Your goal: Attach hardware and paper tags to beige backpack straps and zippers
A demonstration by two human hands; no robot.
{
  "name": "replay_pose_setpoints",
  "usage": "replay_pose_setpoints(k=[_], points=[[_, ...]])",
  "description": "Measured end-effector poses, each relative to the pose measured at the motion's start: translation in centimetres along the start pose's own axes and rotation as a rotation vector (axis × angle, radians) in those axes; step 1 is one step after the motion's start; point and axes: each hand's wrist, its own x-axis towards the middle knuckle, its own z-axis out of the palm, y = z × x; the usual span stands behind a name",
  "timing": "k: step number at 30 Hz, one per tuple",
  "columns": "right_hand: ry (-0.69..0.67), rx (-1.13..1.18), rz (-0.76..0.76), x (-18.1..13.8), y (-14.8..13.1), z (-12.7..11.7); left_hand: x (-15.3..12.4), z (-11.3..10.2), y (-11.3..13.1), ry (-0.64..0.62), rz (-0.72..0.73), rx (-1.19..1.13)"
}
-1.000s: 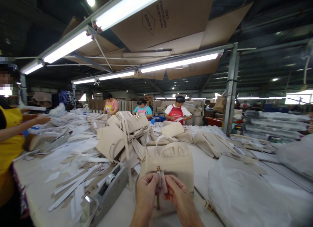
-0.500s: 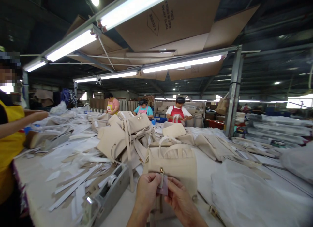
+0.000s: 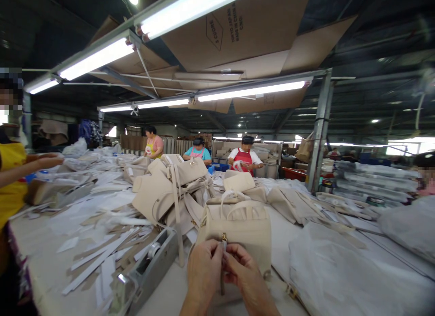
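A cream handbag (image 3: 239,227) with two handles and a small gold clasp stands on the white table right before me. My left hand (image 3: 204,273) and my right hand (image 3: 243,273) meet at its front, just under the clasp. Both pinch a narrow strap tab (image 3: 222,266) that hangs from the clasp, with fingers closed around it. A grey tape dispenser (image 3: 149,266) lies on the table just left of my left hand.
A heap of cream handbags (image 3: 170,189) lies behind the one I hold. Paper strips (image 3: 102,252) litter the table's left. Clear plastic bags (image 3: 340,270) cover the right. A person in a yellow apron (image 3: 13,180) works at left, three others (image 3: 244,157) at the far end.
The pale wrapping I held flat around the tab a second ago no longer shows. My fingers have closed tighter together on the tab. The view shifted slightly.
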Motion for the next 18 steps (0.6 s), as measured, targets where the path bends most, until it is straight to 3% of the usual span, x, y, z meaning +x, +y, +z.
replay_pose_setpoints(k=[6,11,18], points=[[0.021,0.200,-0.024,-0.3,1.1,-0.4,0.8,0.3,-0.5,-0.014,-0.038,-0.190],[0.033,0.159,-0.110,-0.7,2.4,-0.3,0.9,0.8,-0.3,-0.051,-0.098,-0.384],[0.108,0.374,-0.031,-1.0,3.2,-0.4,0.4,0.9,0.0,-0.031,-0.178,-0.453]])
